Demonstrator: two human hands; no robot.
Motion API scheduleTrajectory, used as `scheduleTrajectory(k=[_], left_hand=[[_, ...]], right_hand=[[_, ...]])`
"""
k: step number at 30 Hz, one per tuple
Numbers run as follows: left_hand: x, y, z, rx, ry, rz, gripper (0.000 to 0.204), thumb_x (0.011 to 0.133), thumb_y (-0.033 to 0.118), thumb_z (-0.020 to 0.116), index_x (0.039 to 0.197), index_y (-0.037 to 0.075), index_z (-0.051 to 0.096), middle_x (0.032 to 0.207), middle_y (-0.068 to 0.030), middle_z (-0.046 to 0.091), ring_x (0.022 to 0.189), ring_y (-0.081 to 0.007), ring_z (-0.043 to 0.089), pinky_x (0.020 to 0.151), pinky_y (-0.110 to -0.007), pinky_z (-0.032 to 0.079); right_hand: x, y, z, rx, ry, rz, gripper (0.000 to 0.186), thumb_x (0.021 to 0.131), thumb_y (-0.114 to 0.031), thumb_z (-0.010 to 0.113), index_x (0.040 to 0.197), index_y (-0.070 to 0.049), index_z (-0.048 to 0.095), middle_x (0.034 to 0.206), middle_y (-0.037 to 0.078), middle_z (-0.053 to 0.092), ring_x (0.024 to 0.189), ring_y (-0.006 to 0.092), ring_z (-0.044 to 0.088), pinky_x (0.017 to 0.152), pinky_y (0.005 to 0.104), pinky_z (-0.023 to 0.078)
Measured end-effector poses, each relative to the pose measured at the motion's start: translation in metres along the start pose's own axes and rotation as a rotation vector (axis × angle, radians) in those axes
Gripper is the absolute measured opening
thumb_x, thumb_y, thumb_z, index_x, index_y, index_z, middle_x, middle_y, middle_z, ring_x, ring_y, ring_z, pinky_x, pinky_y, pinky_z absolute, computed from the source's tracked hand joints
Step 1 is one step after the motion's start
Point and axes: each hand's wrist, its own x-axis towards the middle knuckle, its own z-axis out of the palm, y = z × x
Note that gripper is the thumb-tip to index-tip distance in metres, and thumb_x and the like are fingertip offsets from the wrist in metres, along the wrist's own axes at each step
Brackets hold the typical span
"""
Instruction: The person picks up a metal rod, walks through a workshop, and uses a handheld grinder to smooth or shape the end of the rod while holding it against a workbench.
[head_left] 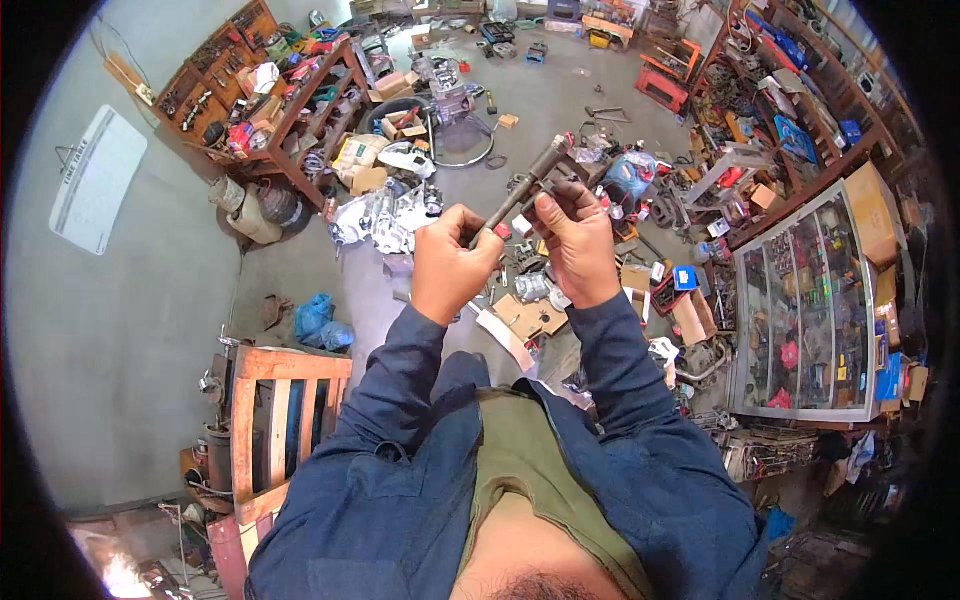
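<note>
Just above the frame's centre the left hand (452, 262) grips the lower end of a dark metal rod tool (520, 190) while the right hand (575, 240) pinches its middle with closed fingers; firm, steady support looks wise.

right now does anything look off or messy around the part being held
The dark metal rod itself shows no visible damage, held by the left hand and right hand. The floor below is strewn with engine parts, torn cardboard and loose boxes.
</note>
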Motion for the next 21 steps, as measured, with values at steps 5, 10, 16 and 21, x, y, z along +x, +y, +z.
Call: scheduleTrajectory(k=[5,10,16,21], left_hand=[[0.033,-0.056,-0.01,-0.17,-0.057,-0.09,0.013,0.087,0.008,0.067,0.081,-0.004,0.065,0.066,-0.0009,0.065,0.053,-0.0051,0.054,0.048,-0.025,0.043],[0.073,-0.097,-0.039,-0.482,-0.195,-0.465,0.008,0.091,0.009,0.06,0.085,0.003,0.06,0.065,0.0006,0.056,0.052,-0.0044,0.047,0.045,-0.024,0.035],[0.076,-0.252,-0.098,-0.06,-0.089,-0.459,0.015,0.094,0.014,0.057,0.086,0.002,0.054,0.07,-0.0032,0.053,0.062,-0.0125,0.049,0.055,-0.031,0.042],[0.01,-0.383,-0.157,0.26,-0.011,-0.654,0.021,0.092,0.018,0.059,0.086,-0.002,0.055,0.074,-0.01,0.059,0.071,-0.0194,0.056,0.065,-0.036,0.046]], right_hand=[[0.018,0.024,-0.024,-0.112,0.102,0.086,0.037,0.096,-0.007,0.073,0.128,0.003,0.056,0.114,0.014,0.07,0.103,0.021,0.07,0.09,0.0321,0.058],[0.021,0.074,-0.098,-0.266,0.325,0.249,0.037,0.098,-0.003,0.065,0.132,0.005,0.052,0.12,0.015,0.067,0.106,0.0222,0.069,0.093,0.0339,0.058],[-0.036,0.132,-0.196,-0.372,0.727,0.562,0.028,0.096,-0.002,0.061,0.124,0.0,0.058,0.099,0.008,0.067,0.089,0.0208,0.069,0.08,0.0348,0.059],[-0.037,0.132,-0.221,-0.3,0.929,0.569,0.019,0.096,-0.007,0.058,0.115,-0.007,0.059,0.087,0.004,0.064,0.075,0.0206,0.065,0.064,0.0345,0.054]])
